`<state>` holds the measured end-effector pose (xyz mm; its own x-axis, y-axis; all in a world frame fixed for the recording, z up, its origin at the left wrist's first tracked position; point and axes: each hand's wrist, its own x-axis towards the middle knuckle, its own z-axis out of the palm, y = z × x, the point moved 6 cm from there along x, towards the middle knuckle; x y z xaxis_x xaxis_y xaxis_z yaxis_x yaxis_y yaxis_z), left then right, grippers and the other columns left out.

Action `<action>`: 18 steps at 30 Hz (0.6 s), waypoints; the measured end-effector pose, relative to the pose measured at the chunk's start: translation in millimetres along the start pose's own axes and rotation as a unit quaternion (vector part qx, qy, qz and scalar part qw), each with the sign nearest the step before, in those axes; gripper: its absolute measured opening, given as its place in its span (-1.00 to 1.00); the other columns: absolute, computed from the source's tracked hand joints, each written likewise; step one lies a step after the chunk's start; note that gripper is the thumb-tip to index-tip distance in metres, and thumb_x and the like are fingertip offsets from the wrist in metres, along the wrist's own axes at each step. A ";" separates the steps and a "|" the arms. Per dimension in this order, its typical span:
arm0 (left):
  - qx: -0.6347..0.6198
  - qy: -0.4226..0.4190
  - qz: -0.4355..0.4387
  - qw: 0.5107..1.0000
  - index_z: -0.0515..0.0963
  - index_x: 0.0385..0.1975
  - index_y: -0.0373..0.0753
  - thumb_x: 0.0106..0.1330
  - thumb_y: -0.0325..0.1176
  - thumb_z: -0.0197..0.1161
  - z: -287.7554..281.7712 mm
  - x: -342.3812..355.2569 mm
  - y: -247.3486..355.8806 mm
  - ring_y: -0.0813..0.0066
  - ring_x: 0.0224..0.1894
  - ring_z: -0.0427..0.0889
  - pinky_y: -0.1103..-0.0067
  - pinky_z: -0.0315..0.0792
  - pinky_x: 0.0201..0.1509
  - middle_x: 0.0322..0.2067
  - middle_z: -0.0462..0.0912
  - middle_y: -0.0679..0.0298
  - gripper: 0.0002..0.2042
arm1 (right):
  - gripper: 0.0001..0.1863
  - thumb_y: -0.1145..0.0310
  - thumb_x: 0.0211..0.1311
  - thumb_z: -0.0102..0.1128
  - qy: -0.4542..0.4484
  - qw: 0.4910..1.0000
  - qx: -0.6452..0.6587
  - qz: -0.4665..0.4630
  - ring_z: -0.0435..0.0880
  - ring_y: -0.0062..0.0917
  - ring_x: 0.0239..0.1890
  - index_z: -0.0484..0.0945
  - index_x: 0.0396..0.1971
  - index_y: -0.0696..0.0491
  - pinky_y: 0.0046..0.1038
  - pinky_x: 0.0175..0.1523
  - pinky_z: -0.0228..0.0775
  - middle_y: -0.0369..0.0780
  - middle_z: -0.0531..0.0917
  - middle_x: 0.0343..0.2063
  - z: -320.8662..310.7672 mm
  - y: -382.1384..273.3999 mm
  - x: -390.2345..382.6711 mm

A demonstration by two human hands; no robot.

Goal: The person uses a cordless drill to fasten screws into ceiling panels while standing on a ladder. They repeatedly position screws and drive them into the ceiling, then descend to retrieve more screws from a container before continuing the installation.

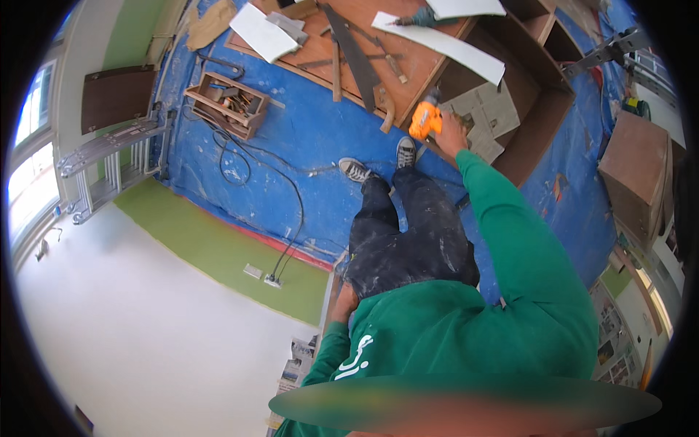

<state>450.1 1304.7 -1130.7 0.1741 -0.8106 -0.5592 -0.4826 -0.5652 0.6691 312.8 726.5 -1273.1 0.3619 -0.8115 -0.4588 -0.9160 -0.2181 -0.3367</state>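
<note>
My right hand (pixel 453 135) is closed around the grip of an orange cordless drill (pixel 425 121). The drill is at the near edge of a brown wooden cabinet (pixel 535 130), beside newspaper sheets (pixel 489 109) lying in it. My left hand (pixel 344 303) hangs low against my left hip, its fingers hidden by the dark trousers. Left of the drill, a handsaw (pixel 351 58) lies across a reddish-brown wooden panel (pixel 309 73), its wooden handle reaching past the edge. A hammer (pixel 336 69) and a chisel-like tool (pixel 394 65) lie beside the saw.
Blue sheeting (pixel 291 138) covers the floor, with black cables (pixel 293 182) trailing over it. A wooden toolbox (pixel 231 108) stands to the left, near a metal ladder (pixel 113 149). White strips (pixel 451 49) and a dark teal drill (pixel 421 18) lie on the panel. Brown boxes (pixel 635 164) stand at right.
</note>
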 end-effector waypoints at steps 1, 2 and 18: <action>0.001 -0.011 -0.072 0.997 0.65 -0.06 -0.35 0.35 -0.37 0.01 -5.9 -1.6 -3.1 -0.13 0.02 0.64 0.09 0.41 0.21 -0.10 0.72 -0.07 -0.68 | -0.48 0.35 0.21 0.19 0.016 1.000 0.020 -0.006 0.51 0.03 0.20 0.33 0.18 0.06 0.16 0.17 0.31 0.03 0.55 0.08 9.0 3.9 21.5; 0.001 -0.018 -0.144 0.989 0.65 -0.12 -0.37 0.35 -0.38 0.01 -8.9 -4.0 -4.7 -0.18 -0.01 0.65 0.09 0.45 0.17 -0.13 0.72 -0.12 -0.69 | -0.46 0.34 0.20 0.22 0.032 0.999 0.037 -0.015 0.50 0.02 0.21 0.32 0.19 0.04 0.20 0.16 0.30 0.01 0.54 0.09 17.5 7.3 40.8; 0.085 0.053 -0.337 0.936 0.64 -0.39 -0.38 0.26 -0.42 0.16 -14.5 -43.0 18.7 -0.22 -0.29 0.70 0.11 0.55 -0.23 -0.42 0.70 -0.12 -0.83 | -0.26 0.49 0.22 0.23 0.051 0.970 -0.139 -0.194 0.35 -0.19 0.38 0.22 0.41 -0.08 0.00 0.44 0.14 -0.19 0.44 0.28 30.7 -12.3 208.0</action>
<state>446.1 1326.7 -1087.1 0.5687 -0.2938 -0.7683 -0.3597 -0.9288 0.0888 404.6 577.0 -1389.6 0.6823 -0.6861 -0.2526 -0.7311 -0.6436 -0.2265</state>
